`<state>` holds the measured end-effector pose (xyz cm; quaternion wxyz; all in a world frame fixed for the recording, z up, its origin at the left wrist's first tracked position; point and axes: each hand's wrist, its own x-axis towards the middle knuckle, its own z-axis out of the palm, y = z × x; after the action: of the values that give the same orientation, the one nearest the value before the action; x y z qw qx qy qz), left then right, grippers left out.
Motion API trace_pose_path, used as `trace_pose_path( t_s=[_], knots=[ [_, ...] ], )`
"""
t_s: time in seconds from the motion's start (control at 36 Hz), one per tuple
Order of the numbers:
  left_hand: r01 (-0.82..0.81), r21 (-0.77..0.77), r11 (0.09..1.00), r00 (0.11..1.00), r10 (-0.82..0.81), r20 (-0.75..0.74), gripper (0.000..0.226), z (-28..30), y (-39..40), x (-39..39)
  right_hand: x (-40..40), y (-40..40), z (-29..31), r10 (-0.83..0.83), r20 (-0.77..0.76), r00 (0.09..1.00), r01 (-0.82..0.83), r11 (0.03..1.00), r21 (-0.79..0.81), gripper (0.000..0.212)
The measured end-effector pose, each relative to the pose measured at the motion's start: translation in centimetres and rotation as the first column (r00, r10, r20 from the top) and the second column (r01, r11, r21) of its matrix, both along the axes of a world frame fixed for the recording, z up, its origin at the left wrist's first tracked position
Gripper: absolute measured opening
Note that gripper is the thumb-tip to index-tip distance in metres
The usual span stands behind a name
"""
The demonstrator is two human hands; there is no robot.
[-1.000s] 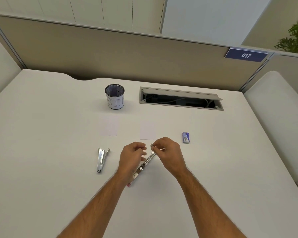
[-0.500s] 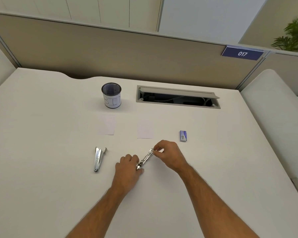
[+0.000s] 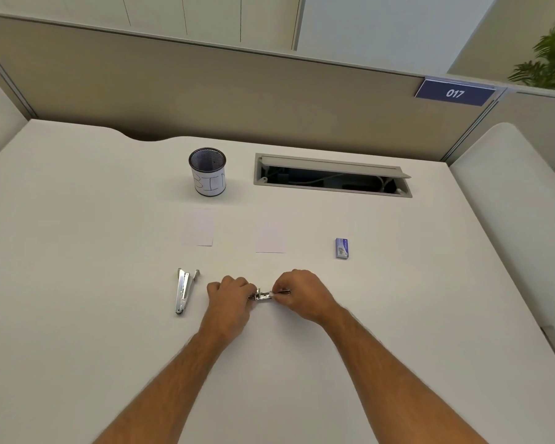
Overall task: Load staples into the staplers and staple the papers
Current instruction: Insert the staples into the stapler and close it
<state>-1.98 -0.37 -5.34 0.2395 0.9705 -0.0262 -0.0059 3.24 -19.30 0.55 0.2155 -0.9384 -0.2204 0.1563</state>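
A small metal stapler point(image 3: 263, 295) lies crosswise between my two hands on the white desk point(image 3: 77, 283). My left hand point(image 3: 229, 296) grips its left end with curled fingers. My right hand point(image 3: 302, 294) pinches its right end, where a thin metal part sticks out. Most of this stapler is hidden by my fingers. A second silver stapler point(image 3: 183, 294) lies alone to the left. Two small white paper stacks point(image 3: 199, 227) point(image 3: 270, 237) lie further back. A blue staple box point(image 3: 341, 248) sits to the right.
A mesh cup labelled BIN point(image 3: 207, 171) stands at the back. An open cable hatch point(image 3: 330, 176) is set into the desk behind the papers. A beige partition point(image 3: 237, 91) closes off the far edge, and a white divider point(image 3: 510, 203) rises on the right.
The stapler has turned from a diagonal lie to a crosswise one. My left hand moved from resting on its near end to gripping its left end, and both hands closed in on it.
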Motion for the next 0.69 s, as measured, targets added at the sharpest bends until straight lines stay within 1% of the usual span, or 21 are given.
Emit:
trace_pose_path(
  t_s=[0.17, 0.33, 0.69],
  knots=[
    [0.020, -0.001, 1.000, 1.000, -0.020, 0.021, 0.009, -0.14, 0.24, 0.35, 0.24, 0.64, -0.13, 0.028, 0.016, 0.999, -0.028, 0.999, -0.039, 0.019],
    [0.035, -0.013, 0.999, 0.999, -0.035, 0.009, 0.006, 0.09, 0.22, 0.47, 0.57, 0.83, 0.10, 0.053, 0.018, 0.998, -0.052, 0.997, -0.063, 0.020],
    [0.016, -0.019, 1.000, 1.000, -0.016, -0.003, 0.005, -0.04, 0.15, 0.76, 0.59, 0.73, -0.44, 0.074, -0.006, 0.997, -0.074, 0.993, -0.097, 0.020]
  ],
)
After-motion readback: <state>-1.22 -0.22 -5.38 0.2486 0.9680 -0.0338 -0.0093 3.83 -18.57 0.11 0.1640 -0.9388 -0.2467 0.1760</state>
